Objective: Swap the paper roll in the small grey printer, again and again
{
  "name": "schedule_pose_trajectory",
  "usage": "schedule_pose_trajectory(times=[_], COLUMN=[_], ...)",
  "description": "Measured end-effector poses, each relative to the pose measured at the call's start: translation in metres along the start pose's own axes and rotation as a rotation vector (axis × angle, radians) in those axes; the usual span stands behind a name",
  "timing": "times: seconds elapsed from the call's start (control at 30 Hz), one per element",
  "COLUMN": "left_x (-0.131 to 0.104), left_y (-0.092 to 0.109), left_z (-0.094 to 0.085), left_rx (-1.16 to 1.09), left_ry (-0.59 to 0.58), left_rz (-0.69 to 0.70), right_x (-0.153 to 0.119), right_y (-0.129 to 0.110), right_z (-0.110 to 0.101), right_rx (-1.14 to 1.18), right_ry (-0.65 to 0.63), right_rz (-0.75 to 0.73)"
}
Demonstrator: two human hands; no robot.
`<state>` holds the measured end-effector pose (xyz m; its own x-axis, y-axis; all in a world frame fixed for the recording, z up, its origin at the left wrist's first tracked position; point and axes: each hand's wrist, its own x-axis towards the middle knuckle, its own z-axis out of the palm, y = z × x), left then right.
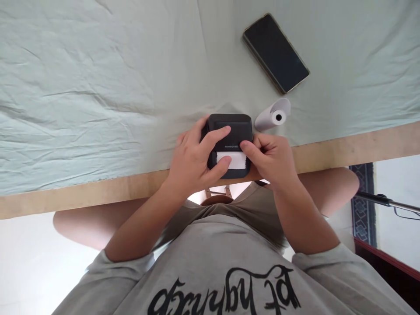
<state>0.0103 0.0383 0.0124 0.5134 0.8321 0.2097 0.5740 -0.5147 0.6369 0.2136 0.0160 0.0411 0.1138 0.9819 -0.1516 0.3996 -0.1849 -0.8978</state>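
A small black receipt printer [229, 131] sits at the table's near edge, a short white paper strip [236, 161] showing along its front. Round its left side is my left hand [193, 159], with the index finger on the lid and the thumb over the paper's left part. My right hand [274, 157] grips the printer's right side, thumb on the top near the lettering and the other fingers curled; their tips are hidden. Just beyond the right hand, a white paper roll [269, 118] lies on its side with its loose end lifted.
Farther back to the right, a dark smartphone [277, 52] lies face up on the wrinkled pale green cloth [114, 87]. The bare wooden table edge [82, 192] runs along the front, above my lap. A thin metal pole [383, 200] is at the far right.
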Motion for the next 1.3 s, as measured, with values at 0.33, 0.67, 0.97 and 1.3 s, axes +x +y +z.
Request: schedule_pose_trajectory(times=[0.33,0.67,0.97,1.3], left_x=[0.003,0.002,0.003,0.003], left_y=[0.0,-0.002,0.005,0.01], left_z=[-0.002,0.0,0.003,0.004], left_rx=[0.016,0.022,0.028,0.003], left_ry=[0.009,0.034,-0.008,-0.007], left_rz=[0.013,0.049,-0.061,-0.09], right_x=[0.005,0.008,-0.006,-0.059], right_y=[-0.007,0.002,0.023,0.033], right_z=[-0.007,-0.008,-0.014,-0.037], right_rx=[-0.009,-0.009,-0.2,-0.077], right_ry=[-0.128,-0.171,-0.1,-0.43], right_rz=[0.074,-0.008,-0.359,-0.659])
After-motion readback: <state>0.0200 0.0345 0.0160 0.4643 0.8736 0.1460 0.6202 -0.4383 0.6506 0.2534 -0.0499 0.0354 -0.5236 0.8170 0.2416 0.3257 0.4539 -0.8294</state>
